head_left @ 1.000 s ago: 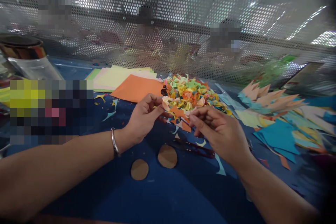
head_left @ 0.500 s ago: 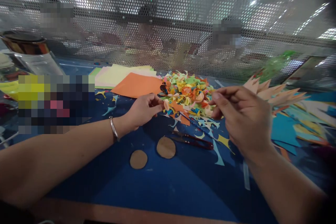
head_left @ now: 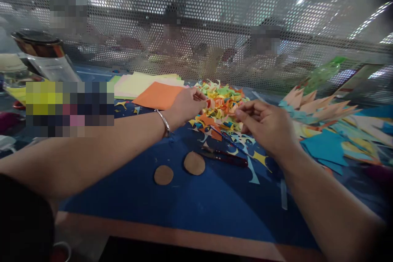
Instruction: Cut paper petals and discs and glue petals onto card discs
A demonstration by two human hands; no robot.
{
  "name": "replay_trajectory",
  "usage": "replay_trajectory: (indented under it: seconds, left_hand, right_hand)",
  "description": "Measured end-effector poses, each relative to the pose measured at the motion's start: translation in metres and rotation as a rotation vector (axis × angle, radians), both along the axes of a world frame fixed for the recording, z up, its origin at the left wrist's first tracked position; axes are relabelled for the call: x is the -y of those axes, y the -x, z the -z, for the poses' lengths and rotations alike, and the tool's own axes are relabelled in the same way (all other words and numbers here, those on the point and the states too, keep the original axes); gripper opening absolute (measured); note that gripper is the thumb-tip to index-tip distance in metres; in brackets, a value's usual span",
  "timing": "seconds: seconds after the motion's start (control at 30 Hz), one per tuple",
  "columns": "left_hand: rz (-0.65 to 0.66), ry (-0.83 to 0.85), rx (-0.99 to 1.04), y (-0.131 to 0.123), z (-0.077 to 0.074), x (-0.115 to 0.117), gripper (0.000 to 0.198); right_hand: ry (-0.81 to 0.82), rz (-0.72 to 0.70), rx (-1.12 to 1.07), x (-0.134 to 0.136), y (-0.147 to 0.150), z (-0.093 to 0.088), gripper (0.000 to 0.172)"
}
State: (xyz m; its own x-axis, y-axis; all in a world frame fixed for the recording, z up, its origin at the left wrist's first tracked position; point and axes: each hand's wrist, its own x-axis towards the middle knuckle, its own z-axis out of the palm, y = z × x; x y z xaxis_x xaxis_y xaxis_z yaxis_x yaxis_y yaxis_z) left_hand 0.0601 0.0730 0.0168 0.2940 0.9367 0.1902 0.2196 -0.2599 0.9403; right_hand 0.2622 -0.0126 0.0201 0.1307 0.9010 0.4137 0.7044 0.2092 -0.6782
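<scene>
My left hand, with a silver bangle on the wrist, is over the left edge of a heap of small curled paper pieces. Its thumb and forefinger pinch a small reddish-orange paper piece. My right hand is at the heap's right side, thumb and fingertips pressed together; what they hold, if anything, is hidden. In front of the heap lie dark-red-handled snips and a thin blue stick. Two round brown discs rest on the blue table mat.
Coloured paper sheets lie behind my left forearm. Pointed peach paper shapes and blue paper are on the right. A lidded clear jar stands at left. A perforated metal panel rises behind, with people visible beyond it.
My left hand has moved right and forward to the paper heap. My right hand has shifted slightly left, closer to the heap. The view has tilted slightly.
</scene>
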Motion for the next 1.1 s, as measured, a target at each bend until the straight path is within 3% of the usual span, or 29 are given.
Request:
replay_trajectory:
  seconds: [0.13,0.23,0.37,0.5,0.67,0.83,0.97,1.1]
  left_hand:
    - [0.075,-0.071,-0.050,0.005,0.004,0.016,0.008]
    - [0.189,-0.200,-0.222,0.021,0.006,0.035,0.005]
    - [0.260,-0.261,-0.339,0.037,0.009,0.048,0.007]
    - [0.203,-0.291,-0.332,0.046,0.010,0.044,0.007]
    - [0.150,-0.291,-0.335,0.057,-0.002,0.037,0.004]
    - [0.451,-0.210,-0.451,0.058,-0.013,0.048,0.013]
    - [0.507,-0.212,-0.569,0.053,-0.016,0.067,0.028]
    - [0.567,-0.240,-0.611,0.052,-0.015,0.078,0.039]
  right_hand:
    - [0.313,-0.165,0.364,-0.006,-0.008,0.005,0.022]
    - [0.400,-0.248,0.529,-0.008,-0.009,0.007,0.013]
    - [0.439,-0.240,0.572,-0.008,-0.008,0.008,0.010]
    - [0.466,-0.210,0.623,-0.004,-0.008,0.005,0.008]
    - [0.468,-0.175,0.690,0.000,-0.012,0.001,0.012]
    - [0.461,-0.149,0.740,0.000,-0.019,0.002,0.017]
    - [0.434,-0.176,0.678,0.002,-0.013,0.001,0.021]
    - [0.515,-0.379,0.538,0.008,-0.001,-0.001,0.021]
